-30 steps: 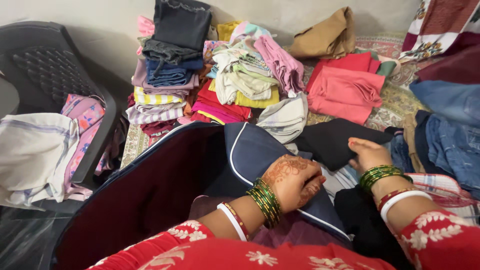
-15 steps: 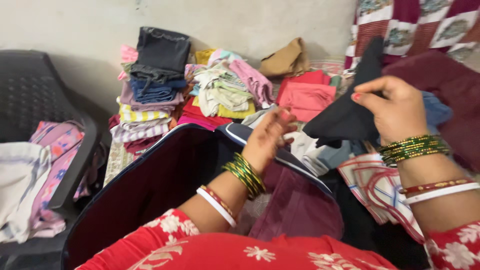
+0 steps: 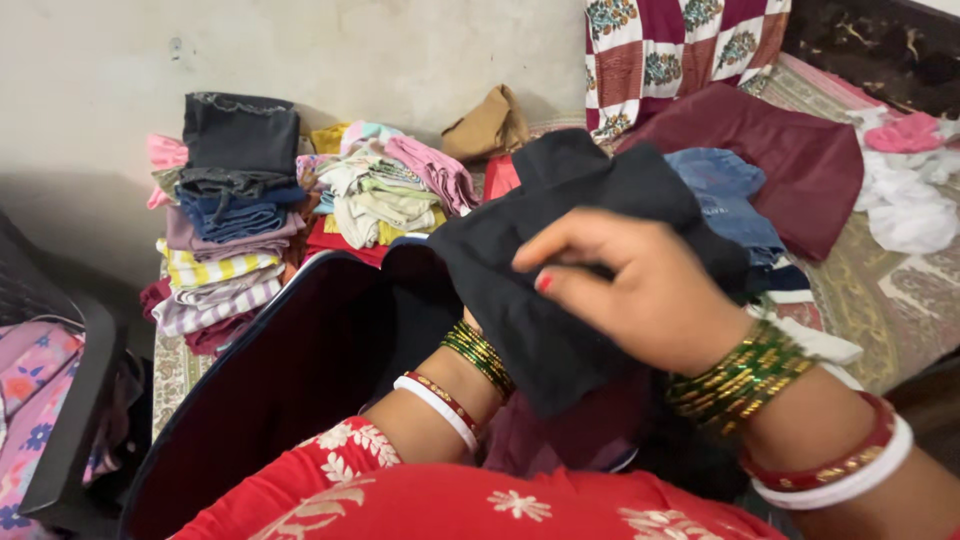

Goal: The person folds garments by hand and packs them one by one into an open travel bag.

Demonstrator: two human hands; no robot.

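Head view: the right hand (image 3: 640, 300) is raised close to the camera and grips a black cloth (image 3: 490, 260). The thumb presses across the front of the cloth and the fingers are curled into the fabric, closed on a bunched fold. The cloth hangs from that grip, crumpled rather than flat, directly above the open suitcase (image 3: 300, 370), whose dark maroon inside shows below and to the left.

The left forearm (image 3: 440, 400), with green bangles at the wrist, reaches up under the cloth. The left hand itself is hidden behind the fabric, so it cannot be told whether its fingers are spread or closed, or whether they touch the cloth.

Beyond the suitcase, against the wall, stand a tall stack of folded clothes (image 3: 230, 230) and a looser pile (image 3: 385, 195), with a tan garment (image 3: 490, 125) beside them. To the right lie jeans (image 3: 730, 200), a maroon cloth (image 3: 790, 150) and white clothes (image 3: 905, 210) on a patterned cover (image 3: 890, 290). A dark chair (image 3: 70, 400) stands at the left edge.

Judging from this, the step in hand is handling the black cloth over the suitcase, lifted and not set down. Laying it in neatly would call for both hands to take opposite edges, shake out the bunching and lower it flat.
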